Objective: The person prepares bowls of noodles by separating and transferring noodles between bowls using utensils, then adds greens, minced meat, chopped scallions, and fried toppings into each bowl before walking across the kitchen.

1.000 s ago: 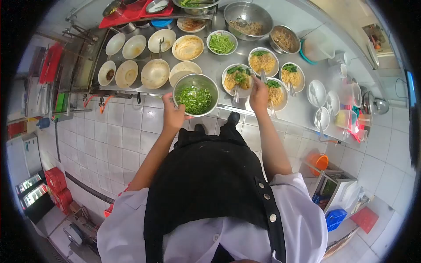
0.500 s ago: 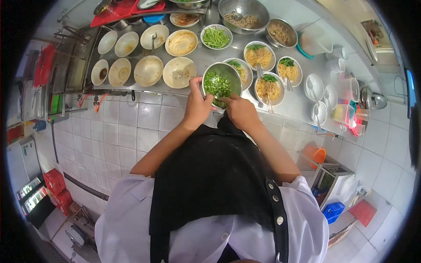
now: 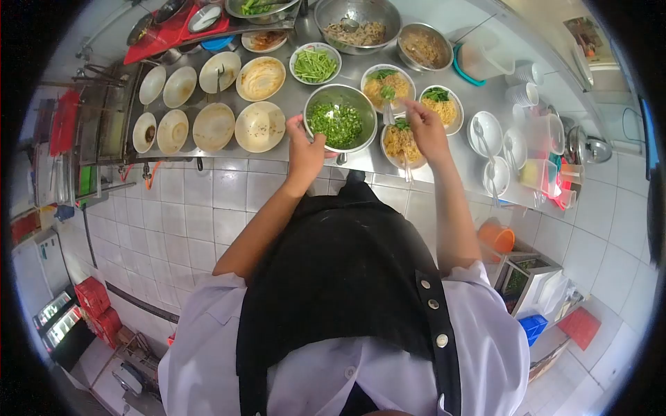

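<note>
My left hand (image 3: 305, 154) grips the left rim of a metal bowl (image 3: 369, 132), thumb at the edge and fingers underneath. Chopped green onions (image 3: 335, 126) lie inside, and the bowl tilts towards me. To the right, my right hand (image 3: 428, 130) is closed and somewhat blurred over the noodle bowls; what its fingertips hold is not clear. Just left of them, a small green clump (image 3: 388, 91) shows over a bowl of noodles (image 3: 372, 88) with leafy greens. Beneath the hand sits another noodle bowl (image 3: 401, 147), and a third noodle bowl (image 3: 444, 111) stands behind it.
Several used white bowls (image 3: 214, 127) line the counter's left side. A bowl of cut green vegetables (image 3: 316, 64) and large metal bowls (image 3: 357, 28) of meat stand behind. White bowls with spoons (image 3: 485, 133) and plastic containers (image 3: 544, 132) are at the right.
My right hand has left the bowl of green onions and moved right, over the noodle bowls. My left hand still holds the metal bowl. The green clump has appeared above the noodles.
</note>
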